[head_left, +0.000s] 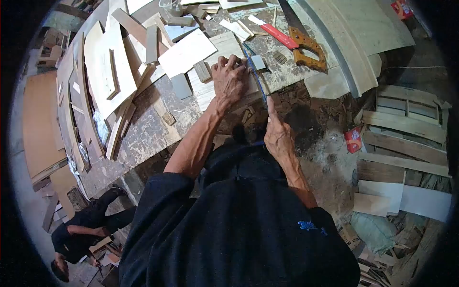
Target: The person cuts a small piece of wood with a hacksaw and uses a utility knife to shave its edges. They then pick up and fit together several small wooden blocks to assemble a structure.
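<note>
My left hand point(231, 79) presses down with bent fingers on a pale wooden board point(204, 98) at the bench's near edge. My right hand point(278, 131) is closed, its index finger stretched along a long, thin blue hacksaw point(258, 76) seen edge-on. The hacksaw lies across the bench edge, just right of my left fingers; its handle is hidden in my palm. A small white piece point(258, 62) sits against its right side. A small wood block point(202, 71) lies left of my left hand.
On the worn workbench point(148, 129) lie white panels point(187, 52), wood strips and a handsaw point(308, 50) with a wooden handle, beside a red-handled tool point(275, 33). Wooden frames point(404, 129) stand at right. Another person point(86, 229) works at lower left. Scraps litter the floor.
</note>
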`<state>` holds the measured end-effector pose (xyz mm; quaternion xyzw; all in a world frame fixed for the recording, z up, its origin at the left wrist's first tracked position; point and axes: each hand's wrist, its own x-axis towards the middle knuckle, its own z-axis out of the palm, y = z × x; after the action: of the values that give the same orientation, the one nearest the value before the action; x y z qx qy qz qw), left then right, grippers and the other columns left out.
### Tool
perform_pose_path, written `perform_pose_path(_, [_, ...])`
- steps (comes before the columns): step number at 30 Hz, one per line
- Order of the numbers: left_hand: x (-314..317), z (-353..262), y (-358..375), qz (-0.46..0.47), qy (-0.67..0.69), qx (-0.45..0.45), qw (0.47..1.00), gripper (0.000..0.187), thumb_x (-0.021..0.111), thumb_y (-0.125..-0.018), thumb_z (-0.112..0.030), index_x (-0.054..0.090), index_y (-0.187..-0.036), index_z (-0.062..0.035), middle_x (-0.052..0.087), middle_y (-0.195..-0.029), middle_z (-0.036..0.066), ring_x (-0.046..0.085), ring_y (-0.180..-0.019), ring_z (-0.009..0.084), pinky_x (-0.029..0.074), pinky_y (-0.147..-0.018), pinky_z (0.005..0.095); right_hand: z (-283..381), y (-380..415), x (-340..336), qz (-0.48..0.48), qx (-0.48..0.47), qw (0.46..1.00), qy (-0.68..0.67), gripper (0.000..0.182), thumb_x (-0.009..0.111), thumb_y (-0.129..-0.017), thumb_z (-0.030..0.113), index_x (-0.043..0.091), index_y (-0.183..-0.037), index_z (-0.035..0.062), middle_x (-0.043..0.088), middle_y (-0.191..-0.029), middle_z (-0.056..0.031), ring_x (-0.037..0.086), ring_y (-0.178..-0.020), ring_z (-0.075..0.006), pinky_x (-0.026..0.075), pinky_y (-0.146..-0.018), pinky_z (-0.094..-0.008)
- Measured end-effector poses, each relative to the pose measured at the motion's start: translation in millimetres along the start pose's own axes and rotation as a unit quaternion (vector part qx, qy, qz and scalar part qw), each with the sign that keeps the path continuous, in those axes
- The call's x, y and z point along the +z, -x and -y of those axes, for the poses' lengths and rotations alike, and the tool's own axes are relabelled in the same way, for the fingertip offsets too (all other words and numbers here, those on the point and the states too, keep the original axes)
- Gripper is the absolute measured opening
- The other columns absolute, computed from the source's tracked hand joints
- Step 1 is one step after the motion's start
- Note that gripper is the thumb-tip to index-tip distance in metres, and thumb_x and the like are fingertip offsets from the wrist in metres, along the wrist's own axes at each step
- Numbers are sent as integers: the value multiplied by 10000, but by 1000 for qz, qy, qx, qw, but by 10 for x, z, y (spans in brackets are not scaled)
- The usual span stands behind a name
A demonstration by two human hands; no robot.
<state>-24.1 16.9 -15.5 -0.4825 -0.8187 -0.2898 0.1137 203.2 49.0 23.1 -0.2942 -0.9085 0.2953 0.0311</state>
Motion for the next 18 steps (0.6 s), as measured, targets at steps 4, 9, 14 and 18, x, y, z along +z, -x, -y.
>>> perform_pose_path(4, [-49,-35,13,-1,2,0,1000,223,660,-867,-296,753,-970,-121,562,-994,34,489,-974,277,368,-827,453,46,-92,-15,-12,-8,1000,-23,732,539,-948,54,177,-1578,148,621,-699,-163,609,-573,-311,484,-561,-394])
perform_pose_path(9, [-34,-22,19,-2,5,6,1000,224,670,-850,-285,754,-972,-117,564,-1001,40,486,-979,278,370,-830,447,-50,-57,60,-2,-21,1000,-19,730,506,-963,62,140,-1584,179,621,-705,-168,613,-601,-337,485,-573,-417])
perform_pose_path(14, [-24,-8,38,4,-1,4,1000,214,656,-860,-258,748,-972,-102,566,-1013,50,484,-990,288,371,-833,451,-8,18,30,-63,-43,994,-72,724,503,-961,59,154,-1583,179,621,-685,-170,622,-604,-337,481,-560,-425])
perform_pose_path(18, [-101,-78,26,13,0,-6,1000,207,663,-861,-265,755,-956,-107,577,-1016,44,485,-980,289,371,-828,457,30,-160,6,14,28,998,-60,695,496,-958,43,202,-1574,172,615,-664,-201,626,-578,-350,477,-539,-421])
